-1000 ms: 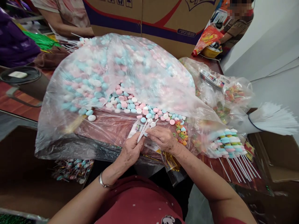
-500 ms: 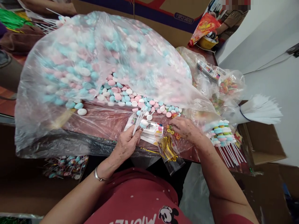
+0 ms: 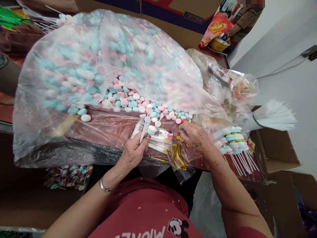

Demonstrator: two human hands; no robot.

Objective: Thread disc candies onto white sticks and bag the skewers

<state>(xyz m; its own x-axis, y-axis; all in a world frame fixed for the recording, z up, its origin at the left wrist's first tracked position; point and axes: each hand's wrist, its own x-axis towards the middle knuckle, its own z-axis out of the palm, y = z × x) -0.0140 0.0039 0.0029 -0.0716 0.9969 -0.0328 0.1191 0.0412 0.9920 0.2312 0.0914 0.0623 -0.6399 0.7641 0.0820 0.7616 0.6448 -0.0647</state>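
Observation:
My left hand (image 3: pixel 135 150) is closed around several white sticks (image 3: pixel 146 125). White and blue marshmallows (image 3: pixel 151 130) sit just above its thumb, apparently on one of these sticks. Over the gummy rings (image 3: pixel 182 138) on the plastic, my right hand (image 3: pixel 196 137) has its fingers bent together; whatever they grip is hidden. Loose pink, blue and white marshmallows (image 3: pixel 135 103) spill from a large clear bag (image 3: pixel 148 71) just beyond both hands. Between the hands lie printed white packets (image 3: pixel 159 145) and a bundle of gold twist ties (image 3: pixel 178 157).
Marshmallow skewers (image 3: pixel 234 142) lie stacked at the right, near a bundle of white sticks (image 3: pixel 274 115). Bags of gummy candy (image 3: pixel 244 87) are behind them. An open carton (image 3: pixel 274 153) stands right of the table. Another person (image 3: pixel 244 21) is at the back right.
The right hand has shifted slightly over the gummy rings, its fingers more bent. The left hand keeps the sticks, which are tilted a little differently. The whole view has drifted slightly.

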